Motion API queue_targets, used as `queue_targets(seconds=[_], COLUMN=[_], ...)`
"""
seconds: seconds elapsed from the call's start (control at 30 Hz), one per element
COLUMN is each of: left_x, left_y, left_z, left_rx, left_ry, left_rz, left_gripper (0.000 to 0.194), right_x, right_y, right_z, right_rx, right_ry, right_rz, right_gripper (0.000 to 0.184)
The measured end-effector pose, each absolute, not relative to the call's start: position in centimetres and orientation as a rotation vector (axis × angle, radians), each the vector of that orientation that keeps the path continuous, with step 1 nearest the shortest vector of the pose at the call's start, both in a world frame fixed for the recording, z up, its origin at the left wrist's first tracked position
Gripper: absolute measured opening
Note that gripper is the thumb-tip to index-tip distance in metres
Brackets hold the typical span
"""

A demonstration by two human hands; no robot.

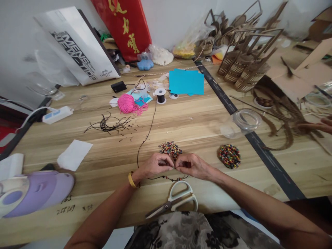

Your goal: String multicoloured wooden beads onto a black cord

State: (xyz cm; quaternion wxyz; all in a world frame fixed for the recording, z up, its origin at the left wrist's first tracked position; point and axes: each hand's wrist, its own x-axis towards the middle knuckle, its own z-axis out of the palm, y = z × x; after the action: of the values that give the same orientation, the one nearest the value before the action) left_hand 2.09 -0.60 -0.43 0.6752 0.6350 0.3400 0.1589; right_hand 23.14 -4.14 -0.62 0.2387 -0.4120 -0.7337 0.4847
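Observation:
My left hand (157, 164) and my right hand (193, 165) meet fingertip to fingertip just in front of a loose pile of small coloured beads (170, 148). Both are closed in a pinch. A thin black cord (151, 128) runs from its spool (161, 95) down behind my left hand. Below the hands it reappears with a few strung beads (166, 178) and curves up to my right fingers, which pinch it. Whatever sits between my left fingertips is too small to make out. White-handled scissors (178, 200) lie close to my body.
Right of my hands lies a coil of strung beads (229, 156). Cut black cords (107, 122) and pink yarn (126, 103) are at left, blue sheets (186, 82) behind. A purple device (44, 190) stands front left. Another person's hand (317, 127) shows at the right edge, by brown slatted strips (285, 114).

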Motion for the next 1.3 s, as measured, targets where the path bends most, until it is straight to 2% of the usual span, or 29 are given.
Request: queue_targets(seconds=[0.33,0.97,1.3], left_x=[2.05,2.18,2.21], left_y=[-0.59,-0.69,-0.66], left_z=[-0.21,-0.40,-0.46], left_rx=[1.433,1.397,1.395], left_ry=[0.778,0.790,0.790], left_rz=[0.364,0.390,0.394], left_gripper=[0.010,0.012,0.012], right_x=[23.27,23.20,23.20], right_y=[-4.09,-4.18,-4.18], right_z=[-0.51,-0.11,-0.33], right_rx=[-1.119,-1.067,-1.110], right_ry=[-1.859,-1.729,-1.787], right_rz=[1.533,1.638,1.587], right_gripper=[0.007,0.007,0.007])
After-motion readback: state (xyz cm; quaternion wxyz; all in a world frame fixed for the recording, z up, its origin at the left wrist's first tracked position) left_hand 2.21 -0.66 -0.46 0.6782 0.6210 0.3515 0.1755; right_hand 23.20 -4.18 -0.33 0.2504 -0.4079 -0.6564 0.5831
